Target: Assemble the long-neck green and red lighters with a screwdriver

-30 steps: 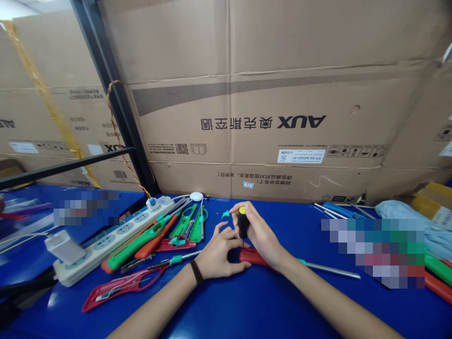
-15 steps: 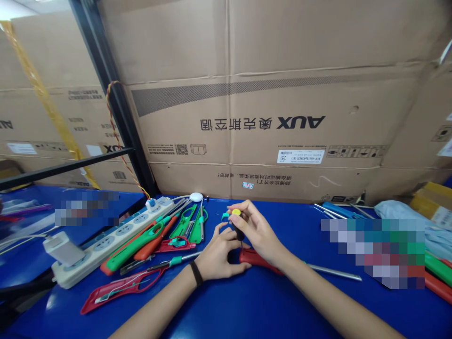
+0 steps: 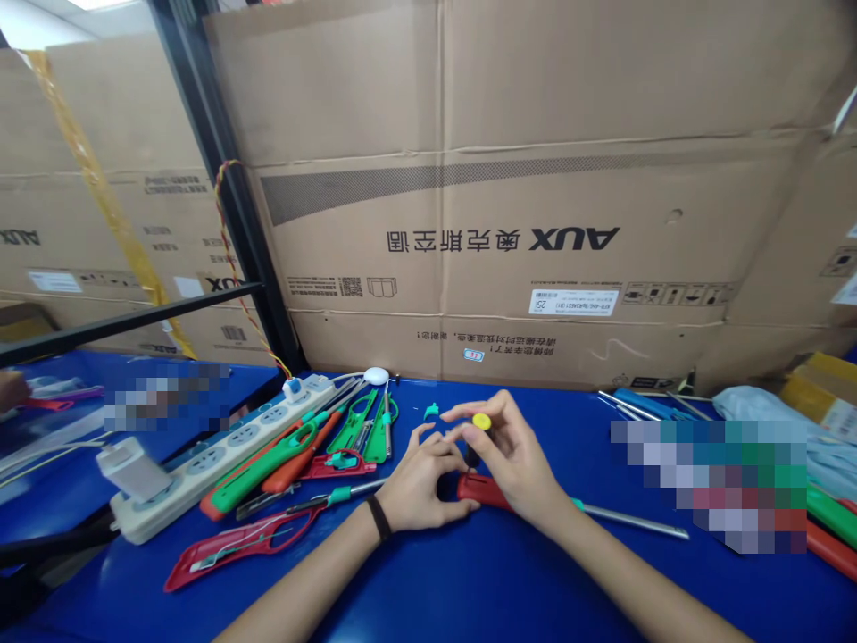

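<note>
A screwdriver (image 3: pixel 481 421) with a yellow cap and dark handle stands nearly upright in my right hand (image 3: pixel 526 460), gripped between thumb and fingers. Its tip points down at the red body of a long-nosed lighter (image 3: pixel 486 491), which lies flat on the blue table. The lighter's metal tube (image 3: pixel 636 521) sticks out to the right beyond my right wrist. My left hand (image 3: pixel 419 482), with a dark band at the wrist, curls round the lighter's left end, thumb in front and fingers behind. A small teal plastic piece (image 3: pixel 432 411) lies just beyond my left fingers.
Left of my hands are opened red and green lighter shells (image 3: pixel 241 545), whole lighters (image 3: pixel 268 469) and a white power strip (image 3: pixel 207 460). At right lies a partly blurred pile with a light-blue plastic bag (image 3: pixel 763 411). Cardboard (image 3: pixel 495 205) walls off the back.
My right hand and the screwdriver's yellow cap have shifted slightly right, with the handle tilting that way. My left hand stays at the lighter. The whole view has moved slightly.
</note>
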Motion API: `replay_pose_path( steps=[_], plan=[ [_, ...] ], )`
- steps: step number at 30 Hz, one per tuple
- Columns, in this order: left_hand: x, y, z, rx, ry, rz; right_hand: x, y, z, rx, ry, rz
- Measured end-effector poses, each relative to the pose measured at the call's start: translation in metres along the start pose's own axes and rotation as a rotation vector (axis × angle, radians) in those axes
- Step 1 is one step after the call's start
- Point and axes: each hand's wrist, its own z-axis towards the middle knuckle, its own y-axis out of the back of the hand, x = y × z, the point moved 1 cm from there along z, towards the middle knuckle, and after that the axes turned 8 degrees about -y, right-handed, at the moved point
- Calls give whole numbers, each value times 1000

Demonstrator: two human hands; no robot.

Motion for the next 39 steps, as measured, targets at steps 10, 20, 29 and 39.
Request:
replay_pose_path(
  steps=[10,20,29,39],
  plan=[
    [-12,11,1,55,56,67,55,47,2,-596,282,-101],
    [-41,111,-93,-309,-63,693,24,105,-47,-913,410,-344],
    [9,150,-184,-341,616,1005,1,106,-61,-859,213,-294],
    [2,129,-135,-227,485,911,0,104,-63,-820,189,-268]
  ],
)
